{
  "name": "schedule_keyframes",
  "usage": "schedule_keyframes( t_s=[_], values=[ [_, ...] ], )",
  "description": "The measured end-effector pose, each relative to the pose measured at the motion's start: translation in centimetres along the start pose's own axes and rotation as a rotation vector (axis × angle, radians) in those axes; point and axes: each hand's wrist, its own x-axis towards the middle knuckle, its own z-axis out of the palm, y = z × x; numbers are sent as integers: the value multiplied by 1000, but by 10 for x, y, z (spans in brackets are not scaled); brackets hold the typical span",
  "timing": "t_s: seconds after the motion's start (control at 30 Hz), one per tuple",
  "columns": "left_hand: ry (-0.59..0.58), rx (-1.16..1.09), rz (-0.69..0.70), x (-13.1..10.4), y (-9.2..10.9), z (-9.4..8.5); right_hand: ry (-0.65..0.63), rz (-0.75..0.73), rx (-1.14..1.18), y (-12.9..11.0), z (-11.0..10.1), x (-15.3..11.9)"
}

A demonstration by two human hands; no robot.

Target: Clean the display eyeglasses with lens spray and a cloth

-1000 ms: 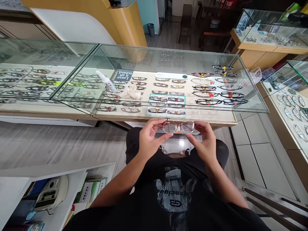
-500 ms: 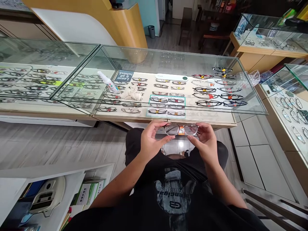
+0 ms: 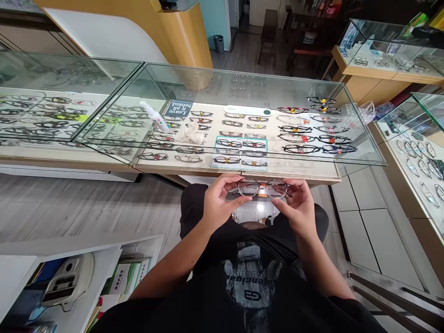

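A pair of eyeglasses (image 3: 262, 189) with a thin dark frame and an orange tag at the bridge is held up over my lap, just in front of the counter edge. My left hand (image 3: 222, 203) pinches its left end between thumb and fingers. At the other end, my right hand (image 3: 296, 203) grips the frame the same way. Beyond them is the glass display case (image 3: 277, 173), with several rows of eyeglasses. A white spray bottle (image 3: 155, 117) and a crumpled cream cloth (image 3: 192, 134) rest on its glass top.
Another glass case (image 3: 45, 120) adjoins on the left, and a further one (image 3: 416, 152) stands at the right. A white shelf unit (image 3: 138, 243) with books and a beige device (image 3: 71, 280) is at lower left. Dark metal bars (image 3: 391, 296) are at lower right.
The eyeglasses have tilted slightly in my hands, so more of the lenses and temples shows. My right hand has shifted a little to the right and down.
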Motion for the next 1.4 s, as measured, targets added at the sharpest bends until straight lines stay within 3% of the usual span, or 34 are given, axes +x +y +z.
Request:
schedule_keyframes(
  t_s=[0.13,0.3,0.5,0.67,1.07,1.17,1.27,1.33,1.4],
  values=[
    [-42,-250,-226,6,-4,-5,-229,-81,-137,-8,-17,7],
    [-226,-544,-549,7,-1,2,-413,-314,-384,-18,-22,22],
    [-327,-691,-673,0,-4,15,-383,-443,-401,-27,-5,23],
    [-494,-788,-830,-3,-14,17,-402,-489,-364,-28,-3,24],
    [-666,-1040,-1021,-9,-55,36,-452,-414,-358,-38,-12,40],
    [-762,-1039,-1009,0,-52,48,-450,-415,-356,-48,-11,49],
    [-896,-831,-900,26,-32,52,-461,-431,-407,-75,-16,77],
    [-830,-536,-710,52,-14,45,-458,-467,-565,-100,-25,113],
    [-663,-147,-448,84,-2,31,-411,-551,-821,-124,-35,161]
  ],
)
